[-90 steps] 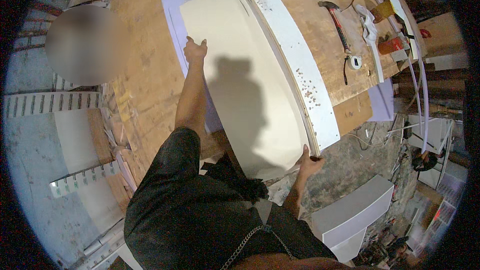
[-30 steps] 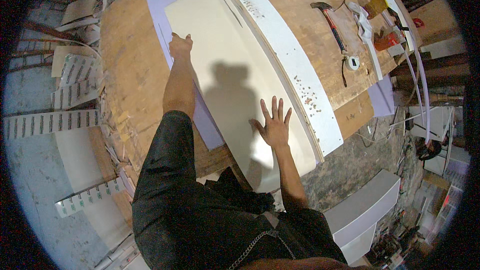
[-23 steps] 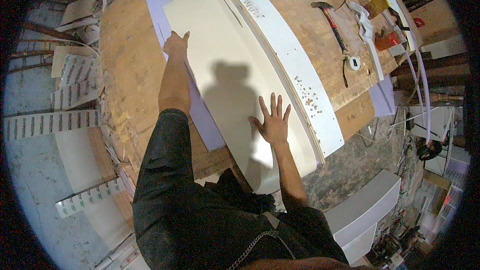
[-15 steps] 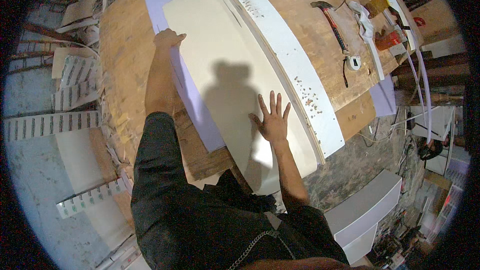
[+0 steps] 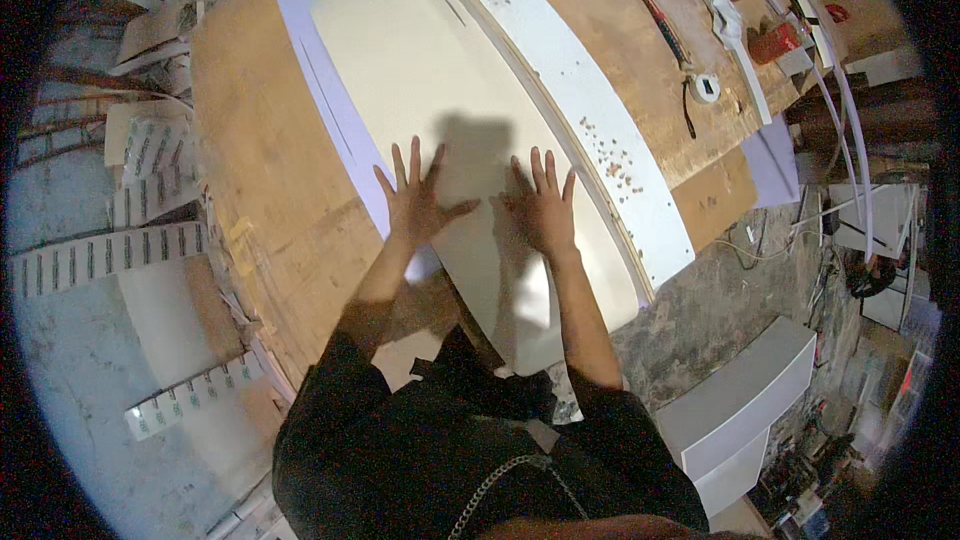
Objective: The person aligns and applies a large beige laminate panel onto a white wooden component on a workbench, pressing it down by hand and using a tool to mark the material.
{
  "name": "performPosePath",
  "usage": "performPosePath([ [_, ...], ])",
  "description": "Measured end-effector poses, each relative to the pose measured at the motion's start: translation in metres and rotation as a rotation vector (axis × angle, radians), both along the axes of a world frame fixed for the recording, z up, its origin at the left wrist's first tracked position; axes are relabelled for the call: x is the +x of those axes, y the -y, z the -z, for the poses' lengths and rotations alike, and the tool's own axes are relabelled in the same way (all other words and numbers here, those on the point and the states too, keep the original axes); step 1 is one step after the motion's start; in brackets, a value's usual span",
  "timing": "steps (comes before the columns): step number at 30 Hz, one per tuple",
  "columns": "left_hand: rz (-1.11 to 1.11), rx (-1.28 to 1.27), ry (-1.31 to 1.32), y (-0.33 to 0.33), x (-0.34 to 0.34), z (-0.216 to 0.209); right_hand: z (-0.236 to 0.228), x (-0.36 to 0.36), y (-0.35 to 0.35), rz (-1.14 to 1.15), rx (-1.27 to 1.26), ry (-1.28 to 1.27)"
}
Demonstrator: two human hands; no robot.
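A long cream sheet [image 5: 400,60] lies over a lavender sheet [image 5: 310,50] on the wooden worktable. My left hand [image 5: 418,202] rests on the cream sheet near its left edge, fingers spread and palm down. To its right, my right hand [image 5: 540,215] lies flat on the same sheet, its fingers also apart. Neither hand holds anything. Along the sheet's right side runs a white strip [image 5: 560,70] with a wooden edge, and small brown bits [image 5: 612,155] are scattered on it. A shadow falls across the sheet above and between my hands.
On the wooden worktable [image 5: 240,120], right of the strip, lie a hammer [image 5: 660,20], a white tape measure [image 5: 706,89] and a red container [image 5: 774,42]. Grey-white panels [image 5: 740,390] stand at the lower right. Offcuts and a striped white strip [image 5: 110,252] lie on the floor at left.
My left hand has left the lavender sheet's left edge and come down and right onto the cream sheet. My right hand has shifted slightly up and stays flat.
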State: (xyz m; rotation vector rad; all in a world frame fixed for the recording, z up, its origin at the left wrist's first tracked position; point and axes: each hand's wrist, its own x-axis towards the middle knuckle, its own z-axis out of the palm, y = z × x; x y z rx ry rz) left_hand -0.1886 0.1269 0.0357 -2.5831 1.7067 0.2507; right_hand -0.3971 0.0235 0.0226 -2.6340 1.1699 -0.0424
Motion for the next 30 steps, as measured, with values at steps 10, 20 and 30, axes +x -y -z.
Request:
performPosePath([
  [10, -0.026, 0.054, 0.109, -0.006, 0.015, 0.016, 0.121, -0.339, -0.19, 1.086, 0.093, 0.833],
  [20, -0.081, -0.102, 0.108, -0.006, 0.006, 0.033, 0.206, -0.381, -0.2, 0.929, 0.598, 1.012],
  [30, -0.106, -0.119, 0.079, 0.028, 0.026, 0.029, 0.065, -0.359, -0.187, 1.216, 0.432, 1.089],
])
